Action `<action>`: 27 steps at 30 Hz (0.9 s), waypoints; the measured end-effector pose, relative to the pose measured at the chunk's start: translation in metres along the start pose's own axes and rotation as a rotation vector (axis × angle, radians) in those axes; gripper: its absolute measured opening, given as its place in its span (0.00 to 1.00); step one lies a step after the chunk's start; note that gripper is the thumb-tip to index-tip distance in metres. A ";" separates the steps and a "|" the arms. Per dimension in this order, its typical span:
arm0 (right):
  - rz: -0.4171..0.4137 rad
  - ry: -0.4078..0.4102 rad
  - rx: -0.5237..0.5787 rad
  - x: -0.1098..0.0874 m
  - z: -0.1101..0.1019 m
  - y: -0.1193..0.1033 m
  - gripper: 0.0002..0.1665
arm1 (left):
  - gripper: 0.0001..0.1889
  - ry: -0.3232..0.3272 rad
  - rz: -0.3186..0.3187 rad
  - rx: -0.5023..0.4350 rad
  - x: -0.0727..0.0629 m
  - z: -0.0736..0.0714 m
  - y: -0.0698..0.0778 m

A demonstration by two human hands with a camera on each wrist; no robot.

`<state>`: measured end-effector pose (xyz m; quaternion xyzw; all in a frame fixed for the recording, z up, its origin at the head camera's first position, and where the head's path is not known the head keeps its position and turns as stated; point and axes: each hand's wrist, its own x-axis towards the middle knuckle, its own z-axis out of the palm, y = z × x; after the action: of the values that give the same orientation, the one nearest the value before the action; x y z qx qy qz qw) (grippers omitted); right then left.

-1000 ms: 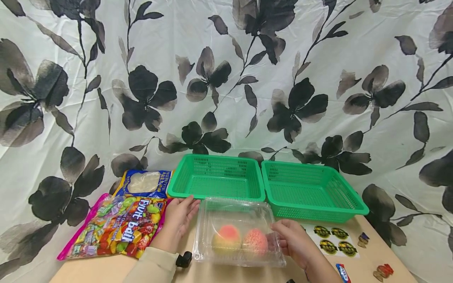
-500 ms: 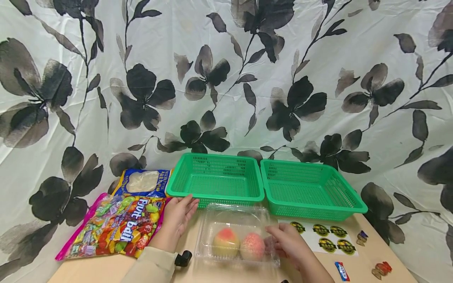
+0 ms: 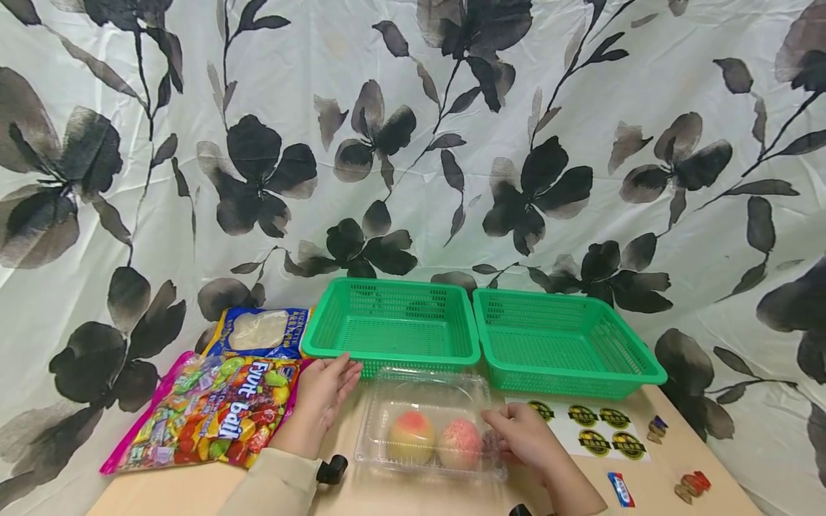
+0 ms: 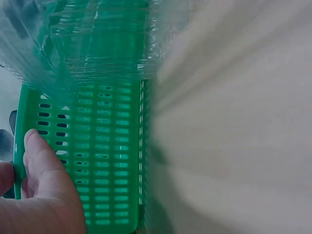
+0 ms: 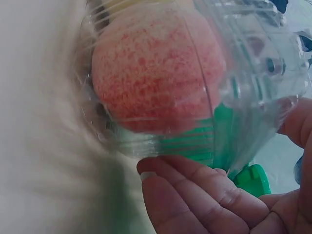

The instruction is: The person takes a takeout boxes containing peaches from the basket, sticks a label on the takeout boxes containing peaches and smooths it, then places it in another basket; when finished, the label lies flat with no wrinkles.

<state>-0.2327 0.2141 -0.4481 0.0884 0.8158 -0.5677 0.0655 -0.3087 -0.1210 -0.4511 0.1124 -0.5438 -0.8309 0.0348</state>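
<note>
A clear plastic clamshell box (image 3: pixel 429 390) stands at the table's front middle. Through its walls show a yellow and red peach (image 3: pixel 411 438) and a pinker peach (image 3: pixel 459 444). My right hand (image 3: pixel 524 438) holds the box's right side. In the right wrist view its thumb (image 5: pixel 295 119) is at the upper edge, its fingers (image 5: pixel 195 192) at the lower side. My left hand (image 3: pixel 327 390) is held out left of the box, fingers loosely extended, before the left green basket (image 3: pixel 390 358). Whether it touches the basket's rim I cannot tell.
A second green basket (image 3: pixel 568 383) stands at the right. At left lie a candy bag (image 3: pixel 213 408) and a blue and yellow packet (image 3: pixel 261 333). A sticker sheet (image 3: pixel 584 430), a small blue wrapper (image 3: pixel 621 489) and wrapped sweets (image 3: pixel 693 486) lie at right.
The box has come down slightly and looks smaller, its lid's far edge now lower in the head view. My right hand has shifted a little left with it. My left hand has hardly moved.
</note>
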 end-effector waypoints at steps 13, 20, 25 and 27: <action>-0.122 -0.092 -0.113 0.003 -0.043 -0.006 0.29 | 0.21 -0.099 0.071 0.434 -0.024 0.002 0.008; -0.167 -0.054 -0.220 0.013 -0.084 -0.003 0.16 | 0.25 -0.155 0.220 0.777 -0.041 0.002 0.010; -0.134 -0.012 -0.248 0.023 -0.106 0.005 0.17 | 0.29 -0.197 0.231 0.885 -0.049 -0.001 0.009; -0.129 0.007 -0.274 0.027 -0.112 0.010 0.18 | 0.31 -0.217 0.200 0.904 -0.052 -0.002 0.008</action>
<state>-0.2576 0.3246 -0.4241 0.0279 0.8900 -0.4536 0.0373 -0.2581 -0.1167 -0.4365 -0.0241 -0.8594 -0.5107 0.0049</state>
